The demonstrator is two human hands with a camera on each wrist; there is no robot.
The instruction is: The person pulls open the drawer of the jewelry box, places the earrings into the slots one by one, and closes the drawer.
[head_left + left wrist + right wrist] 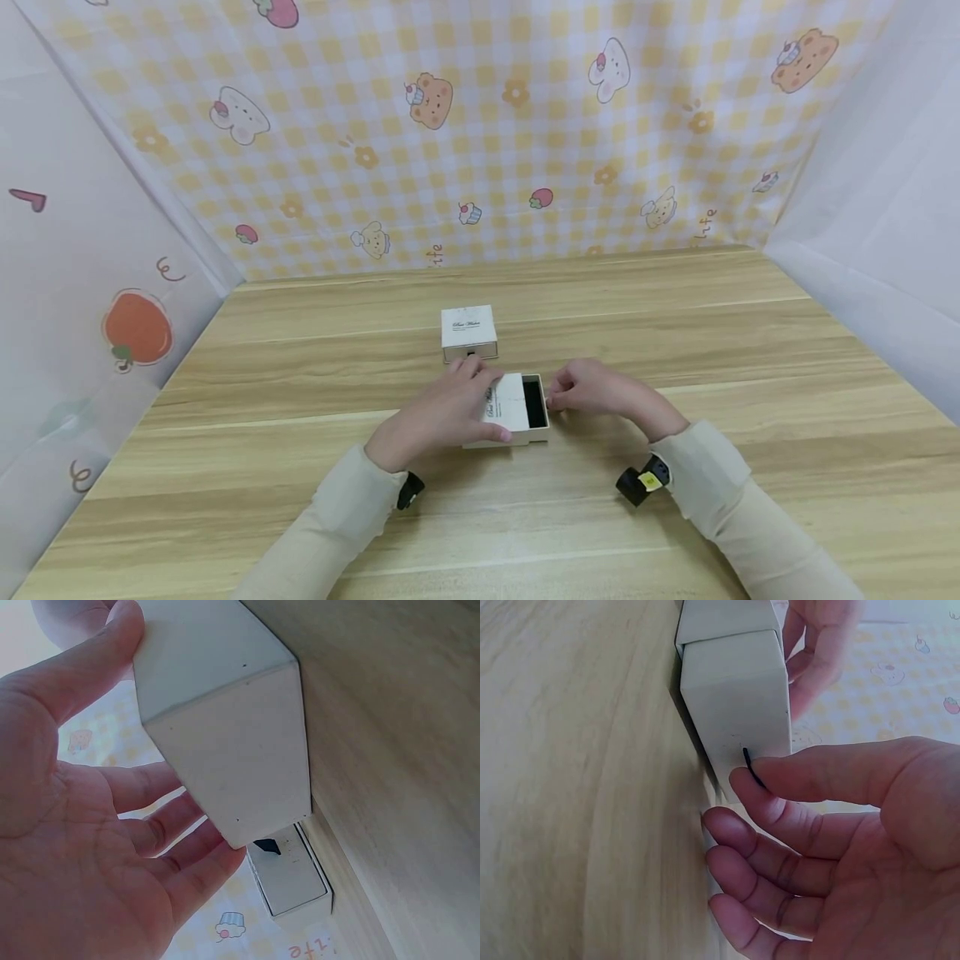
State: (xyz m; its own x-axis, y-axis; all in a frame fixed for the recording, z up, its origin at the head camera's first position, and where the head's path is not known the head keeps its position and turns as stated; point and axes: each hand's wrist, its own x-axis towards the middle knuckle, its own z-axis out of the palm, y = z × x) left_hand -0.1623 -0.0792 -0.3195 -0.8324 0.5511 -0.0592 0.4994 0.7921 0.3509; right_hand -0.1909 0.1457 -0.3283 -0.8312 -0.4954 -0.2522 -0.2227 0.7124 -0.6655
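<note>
A small white drawer-style gift box (513,406) with printed script lies on the table, its inner drawer (538,435) pulled partway out to the right, showing a dark interior. My left hand (446,410) grips the outer sleeve, thumb on the near side and fingers along the far side. In the right wrist view, the thumb and index finger of my right hand (825,825) pinch a thin black ribbon tab (746,757) on the drawer's front. A second white gift box (468,327), closed, sits just behind the first one, its black tab facing me.
The wood-grain table (300,508) runs back to a yellow checked cloth (487,125) with cartoon animals. White cloth hangs at the left and right sides. A black wrist camera (636,483) is strapped at my right cuff.
</note>
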